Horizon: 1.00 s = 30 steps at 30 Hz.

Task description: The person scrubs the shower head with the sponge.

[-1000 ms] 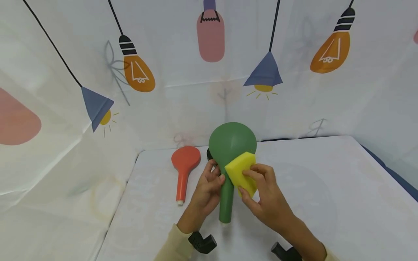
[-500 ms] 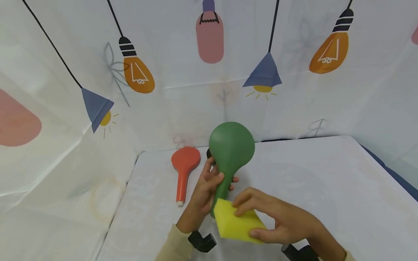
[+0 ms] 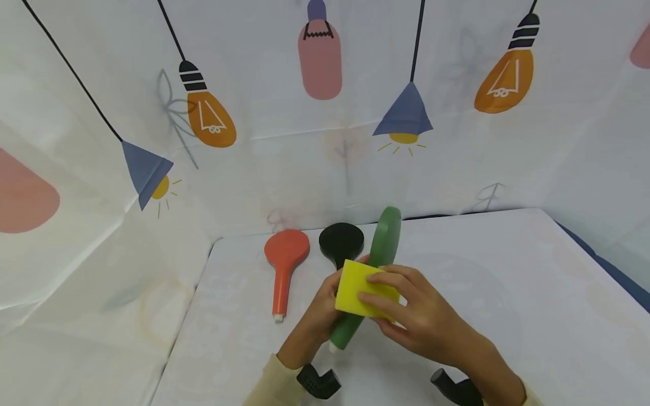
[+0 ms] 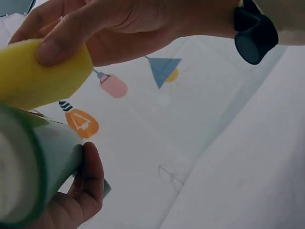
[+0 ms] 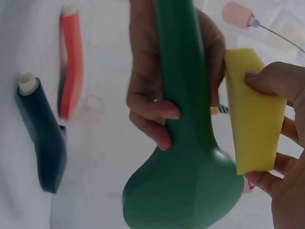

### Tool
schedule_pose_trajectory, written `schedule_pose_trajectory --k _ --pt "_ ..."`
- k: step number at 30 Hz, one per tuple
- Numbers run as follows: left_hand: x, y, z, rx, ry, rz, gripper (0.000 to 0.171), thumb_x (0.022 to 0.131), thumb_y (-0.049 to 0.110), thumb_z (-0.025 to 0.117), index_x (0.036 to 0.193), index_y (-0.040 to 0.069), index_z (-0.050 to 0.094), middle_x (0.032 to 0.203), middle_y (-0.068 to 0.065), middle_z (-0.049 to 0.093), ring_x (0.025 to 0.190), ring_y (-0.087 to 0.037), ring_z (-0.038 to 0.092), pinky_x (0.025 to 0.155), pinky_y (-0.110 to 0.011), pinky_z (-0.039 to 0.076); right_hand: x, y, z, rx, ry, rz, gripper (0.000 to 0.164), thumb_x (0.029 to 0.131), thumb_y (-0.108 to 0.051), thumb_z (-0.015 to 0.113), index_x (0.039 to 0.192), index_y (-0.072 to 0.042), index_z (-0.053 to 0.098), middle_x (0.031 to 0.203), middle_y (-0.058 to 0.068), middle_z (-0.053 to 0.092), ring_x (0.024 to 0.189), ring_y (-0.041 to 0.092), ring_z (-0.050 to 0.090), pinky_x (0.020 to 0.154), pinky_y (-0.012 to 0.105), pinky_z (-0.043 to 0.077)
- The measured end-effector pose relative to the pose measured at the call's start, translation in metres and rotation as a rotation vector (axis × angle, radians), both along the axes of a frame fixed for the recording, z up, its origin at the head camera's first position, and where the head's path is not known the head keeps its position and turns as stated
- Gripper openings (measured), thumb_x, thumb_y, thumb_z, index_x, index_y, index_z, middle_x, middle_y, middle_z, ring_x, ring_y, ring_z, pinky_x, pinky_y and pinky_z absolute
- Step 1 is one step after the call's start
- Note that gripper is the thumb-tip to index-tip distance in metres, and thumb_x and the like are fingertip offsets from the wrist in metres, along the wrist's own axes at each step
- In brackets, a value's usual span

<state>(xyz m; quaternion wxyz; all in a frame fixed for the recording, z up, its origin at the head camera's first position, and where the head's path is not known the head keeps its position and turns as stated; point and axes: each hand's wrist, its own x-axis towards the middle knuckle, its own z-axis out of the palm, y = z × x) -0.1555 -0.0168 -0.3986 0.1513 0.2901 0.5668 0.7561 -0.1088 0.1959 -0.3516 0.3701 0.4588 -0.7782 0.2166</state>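
My left hand (image 3: 322,310) grips a green shower head (image 3: 387,237) by its handle, its round head turned nearly edge-on in the head view. In the right wrist view, curled left fingers (image 5: 157,109) wrap round the handle (image 5: 183,71). A yellow sponge (image 3: 351,287) is pinched between the thumb and fingers of my right hand (image 3: 424,313). The sponge lies close along the handle's side; whether it touches is unclear. In the left wrist view the sponge (image 4: 43,76) sits over the handle, whose pale end (image 4: 14,171) faces the camera. The sponge hides part of my left hand.
A red shower head (image 3: 286,259) lies on the white table (image 3: 482,293), left of my hands. Beside it is a black shower head (image 3: 341,242), its handle partly hidden. Behind the table rises a white cloth (image 3: 269,169) printed with lamps.
The green shower head has turned from face-on to edge-on, uncovering the black one. My right hand took the sponge from the head down to the handle's end, then back up to mid-handle.
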Motion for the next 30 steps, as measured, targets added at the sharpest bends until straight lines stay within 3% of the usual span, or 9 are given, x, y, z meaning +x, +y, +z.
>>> schedule_pose_trajectory --k 3,7,11,17,20,24,27,30 --pt "0.003 0.002 0.003 -0.074 -0.021 0.045 0.053 0.098 0.009 0.054 0.150 0.009 0.044 0.140 0.003 0.056 0.109 -0.017 0.054 0.096 -0.035 0.048 -0.002 -0.002 -0.005 0.039 -0.008 -0.038 0.035 0.104 -0.034 0.044 0.124 -0.019 0.070 0.129 0.009 0.060 0.119 0.027 0.053 0.116 0.021 0.034" --pt "0.003 0.003 0.003 -0.103 -0.027 0.061 0.052 0.099 0.007 0.051 0.150 0.006 0.042 0.148 -0.003 0.051 0.111 -0.017 0.053 0.097 -0.035 0.047 -0.004 -0.002 -0.008 0.032 -0.045 -0.035 0.036 0.104 -0.033 0.045 0.124 -0.017 0.069 0.129 0.009 0.059 0.118 0.027 0.053 0.116 0.019 0.032" --pt "0.003 0.003 0.002 -0.088 -0.024 0.054 0.052 0.098 0.007 0.051 0.149 0.003 0.042 0.139 -0.001 0.055 0.109 -0.017 0.054 0.097 -0.034 0.049 -0.006 -0.001 -0.008 0.030 -0.043 -0.043 0.036 0.103 -0.032 0.043 0.124 -0.017 0.069 0.128 0.009 0.059 0.117 0.027 0.053 0.115 0.019 0.032" --pt "0.005 0.002 0.001 -0.060 0.014 0.015 0.050 0.093 0.000 0.054 0.141 -0.008 0.040 0.118 0.005 0.059 0.102 -0.014 0.057 0.095 -0.032 0.051 -0.010 0.002 -0.009 0.042 0.005 -0.119 0.034 0.102 -0.028 0.046 0.119 -0.014 0.072 0.125 0.012 0.061 0.114 0.030 0.054 0.101 0.035 0.049" --pt "0.005 0.004 0.001 -0.039 0.051 -0.020 0.046 0.096 0.001 0.054 0.139 -0.009 0.041 0.121 0.003 0.059 0.103 -0.014 0.059 0.096 -0.033 0.052 -0.012 0.003 -0.009 0.025 0.060 -0.147 0.035 0.103 -0.027 0.044 0.115 -0.012 0.073 0.121 0.014 0.063 0.110 0.032 0.055 0.092 0.043 0.052" --pt "0.005 0.006 0.001 -0.032 0.050 -0.041 0.044 0.096 0.001 0.053 0.138 -0.008 0.043 0.122 0.000 0.059 0.100 -0.015 0.063 0.094 -0.032 0.054 -0.016 0.003 -0.007 -0.031 0.152 -0.166 0.036 0.104 -0.026 0.042 0.109 -0.012 0.075 0.116 0.015 0.064 0.106 0.035 0.057 0.088 0.042 0.050" --pt "0.006 0.007 0.001 -0.057 0.029 -0.039 0.047 0.096 0.002 0.055 0.141 -0.004 0.044 0.125 -0.003 0.057 0.100 -0.017 0.064 0.091 -0.031 0.054 -0.018 0.006 -0.004 -0.080 0.212 -0.200 0.034 0.103 -0.025 0.045 0.107 -0.010 0.075 0.114 0.018 0.064 0.103 0.037 0.057 0.088 0.041 0.048" --pt "0.006 0.008 0.002 -0.122 0.022 -0.033 0.051 0.096 0.005 0.056 0.146 0.005 0.046 0.134 -0.008 0.054 0.102 -0.015 0.062 0.085 -0.028 0.054 -0.020 0.013 0.000 -0.153 0.204 -0.263 0.035 0.103 -0.027 0.046 0.109 -0.005 0.073 0.115 0.023 0.062 0.103 0.041 0.055 0.091 0.039 0.043"
